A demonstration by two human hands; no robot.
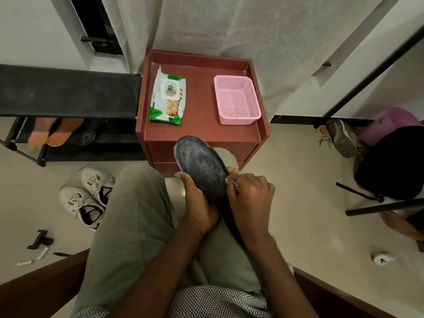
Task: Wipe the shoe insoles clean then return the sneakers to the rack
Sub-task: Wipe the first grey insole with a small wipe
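A dark insole [200, 165] lies slanted over my lap, toe end pointing away. My left hand [198, 203] grips its left edge from below, thumb on top. My right hand [250, 198] pinches a small crumpled wipe [232, 181] against the insole's right edge. Two pale grey sneakers [88, 196] stand on the floor to my left. The black shoe rack [68, 92] is at the far left, with orange shoes [55, 131] on a lower shelf. A pack of wet wipes [167, 97] lies on the red cabinet [202, 125].
A pink plastic basket [236, 99] stands on the cabinet's right side. Another person sits at the right beside a grey shoe [343, 137] and black tripod legs [385, 206]. Small black and white items [40, 239] lie on the floor at left.
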